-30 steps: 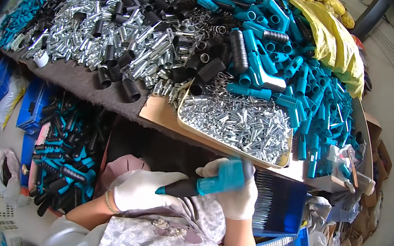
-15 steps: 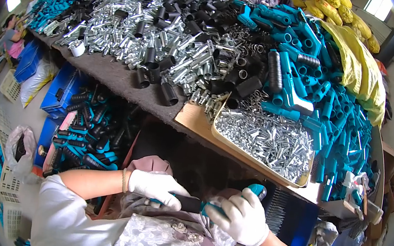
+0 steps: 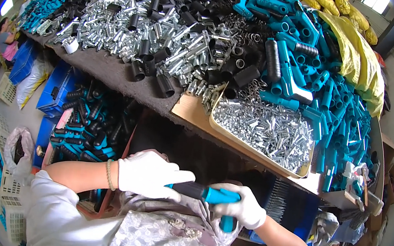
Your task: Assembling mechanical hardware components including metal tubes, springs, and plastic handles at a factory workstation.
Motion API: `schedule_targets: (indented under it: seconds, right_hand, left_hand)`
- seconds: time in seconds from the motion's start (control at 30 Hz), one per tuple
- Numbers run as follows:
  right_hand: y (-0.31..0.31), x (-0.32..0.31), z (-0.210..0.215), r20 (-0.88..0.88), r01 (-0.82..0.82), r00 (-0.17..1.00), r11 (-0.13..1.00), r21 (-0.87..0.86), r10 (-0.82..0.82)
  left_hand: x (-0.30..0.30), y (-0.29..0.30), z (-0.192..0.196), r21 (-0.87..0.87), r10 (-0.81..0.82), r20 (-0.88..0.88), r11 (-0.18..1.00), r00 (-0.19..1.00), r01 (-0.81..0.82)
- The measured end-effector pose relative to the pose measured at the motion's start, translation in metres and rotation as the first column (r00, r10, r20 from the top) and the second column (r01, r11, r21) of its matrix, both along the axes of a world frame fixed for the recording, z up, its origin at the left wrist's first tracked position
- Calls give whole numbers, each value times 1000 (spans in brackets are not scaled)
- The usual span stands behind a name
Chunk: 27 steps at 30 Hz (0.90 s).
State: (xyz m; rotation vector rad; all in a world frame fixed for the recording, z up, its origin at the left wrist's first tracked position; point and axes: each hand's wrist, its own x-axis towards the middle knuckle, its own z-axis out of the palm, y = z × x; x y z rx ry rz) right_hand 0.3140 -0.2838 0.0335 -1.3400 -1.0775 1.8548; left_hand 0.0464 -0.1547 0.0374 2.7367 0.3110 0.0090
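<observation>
A teal, pistol-shaped tool body (image 3: 220, 196) with a black sleeve lies level in front of my apron, between my two white-gloved hands. My left hand (image 3: 151, 174) is closed at the tip of the black sleeve (image 3: 191, 189), where a bit of teal shows by the fingers. Around the teal part my right hand (image 3: 244, 208) is wrapped, with the teal handle (image 3: 227, 223) pointing down below it. Whatever lies under the left fingers is hidden.
Ahead, the table (image 3: 110, 72) bears heaps of silver metal parts (image 3: 116, 19), black tubes (image 3: 165, 84) and teal housings (image 3: 306, 77). A tray of small silver pins (image 3: 264, 134) sits at its near edge. Left and below, a crate holds black-and-teal tools (image 3: 90, 129).
The tool has turned in my hands: its handle pointed up to the right and now points down. My left hand has shifted left and up; my right fingers have closed lower round the teal body.
</observation>
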Motion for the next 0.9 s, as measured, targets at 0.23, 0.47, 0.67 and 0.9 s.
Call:
schedule_targets:
  seconds: [0.23, 0.47, 0.67, 0.9]
  right_hand:
    - [-2, 2, -16, -441, 2, 897, 997, -72, -33]
    - [-3, -21, 25, 117, 243, 896, 694, 678, -428]
    - [-11, -21, 12, -91, 428, 731, 351, 833, -676]
    - [-9, -56, -1, -100, 401, 624, 208, 892, -775]
  left_hand:
    - [2, 13, 9, 370, -110, 177, 928, 978, 37]
    - [9, 22, -23, -311, 267, -125, 904, 956, -293]
    - [15, -17, -42, -328, 101, -98, 936, 990, -128]
    - [12, -1, -54, -383, 536, 244, 819, 808, -427]
